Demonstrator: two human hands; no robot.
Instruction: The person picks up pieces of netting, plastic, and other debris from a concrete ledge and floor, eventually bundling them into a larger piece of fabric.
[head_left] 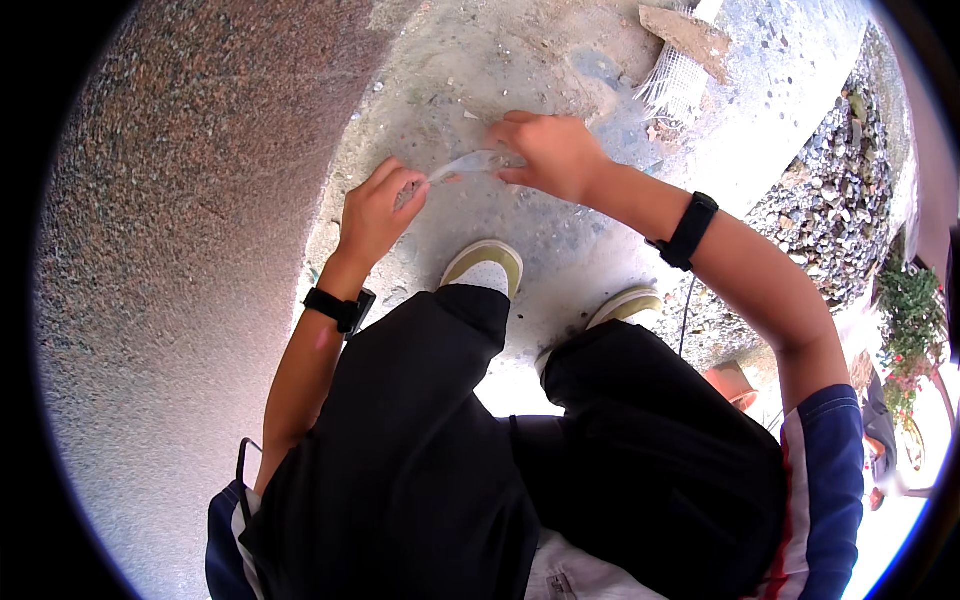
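Observation:
A thin strip of clear plastic film stretches between my two hands, above the concrete ground. My left hand pinches its left end between thumb and fingers. The strip's other end runs to my right hand, whose thumb and fingers close around it; the exact grip is partly hidden. Black bands circle both wrists. Below the strip are my shoes, with my bent knees in black trousers nearer to me.
A speckled brown stone wall rises along the left. White mesh and a flat brown scrap lie far right. Gravel fills the strip on the right, near an orange pot and leafy plants.

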